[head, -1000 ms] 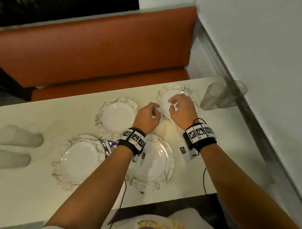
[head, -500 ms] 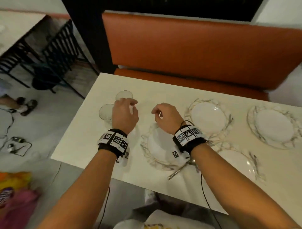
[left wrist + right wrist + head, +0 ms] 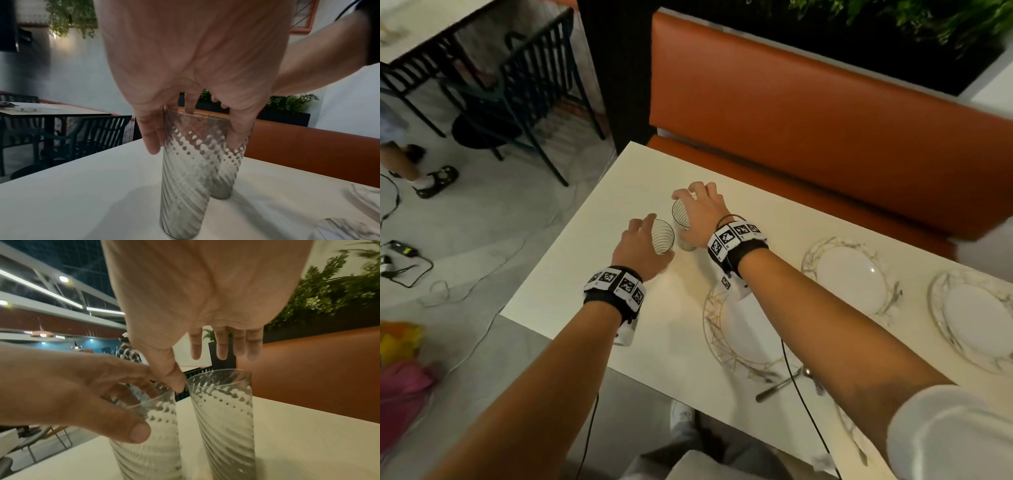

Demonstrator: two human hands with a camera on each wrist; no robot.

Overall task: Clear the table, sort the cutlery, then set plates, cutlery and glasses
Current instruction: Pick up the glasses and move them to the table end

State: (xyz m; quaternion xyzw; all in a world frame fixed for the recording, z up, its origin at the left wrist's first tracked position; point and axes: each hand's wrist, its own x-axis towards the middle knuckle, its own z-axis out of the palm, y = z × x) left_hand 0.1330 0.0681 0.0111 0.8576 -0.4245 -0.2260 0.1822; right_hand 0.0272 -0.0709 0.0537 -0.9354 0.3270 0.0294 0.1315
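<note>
Two tall swirl-patterned glasses stand upright side by side at the left end of the white table (image 3: 571, 294). My left hand (image 3: 659, 236) grips the near glass (image 3: 666, 245) at its rim; in the left wrist view the thumb (image 3: 236, 134) and fingers (image 3: 152, 139) lie on opposite sides of this glass (image 3: 183, 186). My right hand (image 3: 685, 212) hovers over the far glass (image 3: 680, 219) with spread fingers (image 3: 222, 350) above its rim and the thumb between the two glasses; the far glass (image 3: 224, 418) looks untouched.
Three marbled plates lie to the right: one under my right forearm (image 3: 736, 346), one behind it (image 3: 849, 277), one at the right edge (image 3: 976, 322). A spoon (image 3: 780, 387) lies at the table's front edge. An orange bench (image 3: 808, 113) runs along the far side.
My view swung from the right end of the table to the left end. Both hands left the far right plate; the left hand reached the glasses first, then the right hand came over the far glass.
</note>
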